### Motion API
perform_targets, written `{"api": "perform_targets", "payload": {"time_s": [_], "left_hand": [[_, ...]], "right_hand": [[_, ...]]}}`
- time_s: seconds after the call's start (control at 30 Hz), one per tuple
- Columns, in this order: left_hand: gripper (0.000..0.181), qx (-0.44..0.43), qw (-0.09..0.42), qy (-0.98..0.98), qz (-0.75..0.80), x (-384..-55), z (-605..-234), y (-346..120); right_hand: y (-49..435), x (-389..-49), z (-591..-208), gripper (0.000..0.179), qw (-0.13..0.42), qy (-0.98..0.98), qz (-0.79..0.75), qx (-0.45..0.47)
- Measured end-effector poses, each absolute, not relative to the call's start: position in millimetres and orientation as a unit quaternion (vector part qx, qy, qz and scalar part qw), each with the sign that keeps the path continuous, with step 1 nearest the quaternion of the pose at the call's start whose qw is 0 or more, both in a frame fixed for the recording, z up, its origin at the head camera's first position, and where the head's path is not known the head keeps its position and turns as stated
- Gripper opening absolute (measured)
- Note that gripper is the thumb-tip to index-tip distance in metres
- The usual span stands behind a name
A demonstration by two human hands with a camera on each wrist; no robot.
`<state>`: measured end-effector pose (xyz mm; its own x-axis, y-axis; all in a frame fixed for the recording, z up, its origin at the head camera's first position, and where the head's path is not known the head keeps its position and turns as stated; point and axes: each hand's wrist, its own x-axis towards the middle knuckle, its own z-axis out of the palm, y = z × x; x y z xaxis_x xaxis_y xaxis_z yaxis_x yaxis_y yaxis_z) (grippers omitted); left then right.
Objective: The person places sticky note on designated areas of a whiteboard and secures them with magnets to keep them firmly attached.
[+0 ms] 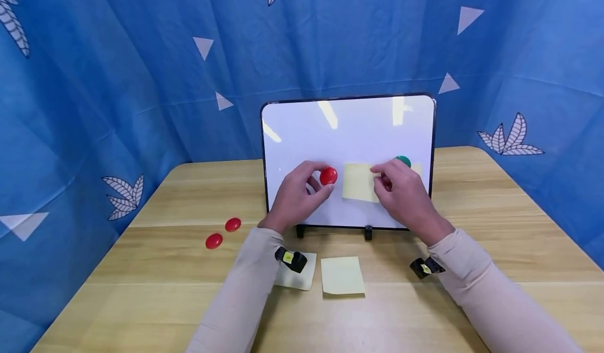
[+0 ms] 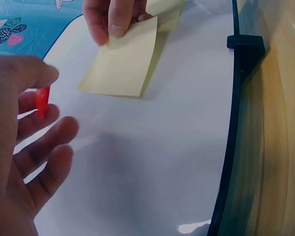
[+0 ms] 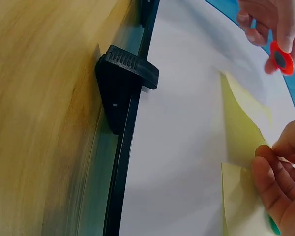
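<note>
My left hand point(image 1: 298, 193) pinches a round red magnet point(image 1: 328, 176) between thumb and fingertips, in front of a whiteboard point(image 1: 302, 132). In the right wrist view the magnet's dark back point(image 3: 280, 59) shows. My right hand point(image 1: 407, 194) pinches a pale yellow sticky note point(image 1: 358, 184) by its edge. This note lies over the board's lower middle, its free end tilted away from the surface in the right wrist view. Behind the right hand, a second yellow note point(image 3: 236, 196) is on the board by a green magnet point(image 1: 403, 160), partly covered by that hand.
Two more red magnets point(image 1: 214, 241) lie on the wooden table point(image 1: 165, 269) at left. Before the board lie a yellow note point(image 1: 342, 276) and a paler one point(image 1: 304, 277), partly behind the left wrist. Black feet point(image 1: 368, 232) support the board; a blue curtain point(image 1: 330, 38) hangs behind.
</note>
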<state>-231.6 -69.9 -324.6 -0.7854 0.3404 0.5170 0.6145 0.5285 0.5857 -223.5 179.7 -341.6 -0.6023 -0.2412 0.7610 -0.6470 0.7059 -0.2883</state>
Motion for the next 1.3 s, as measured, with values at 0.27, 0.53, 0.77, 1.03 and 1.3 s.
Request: {"api": "perform_targets", "payload": {"time_s": [0.27, 0.53, 0.77, 1.03, 1.3], "left_hand": [[0.047, -0.305, 0.220, -0.837, -0.398, -237, -326, -60], [0.051, -0.308, 0.235, -0.845, -0.369, -241, -324, -46], [0.052, -0.310, 0.255, -0.855, -0.329, -242, -321, -33], [0.051, -0.330, 0.279, -0.850, -0.302, -243, -320, -25], [0.051, -0.340, 0.302, -0.849, -0.269, -247, -321, -15]], "right_hand": [[180, -222, -342, 0.022, 0.358, -0.850, 0.280, 0.265], [180, -221, -341, 0.022, 0.347, -0.856, 0.278, 0.264], [181, -218, -340, 0.026, 0.328, -0.866, 0.280, 0.254], [182, -219, -341, 0.027, 0.331, -0.863, 0.282, 0.257], [181, -219, -339, 0.026, 0.333, -0.862, 0.283, 0.255]]}}
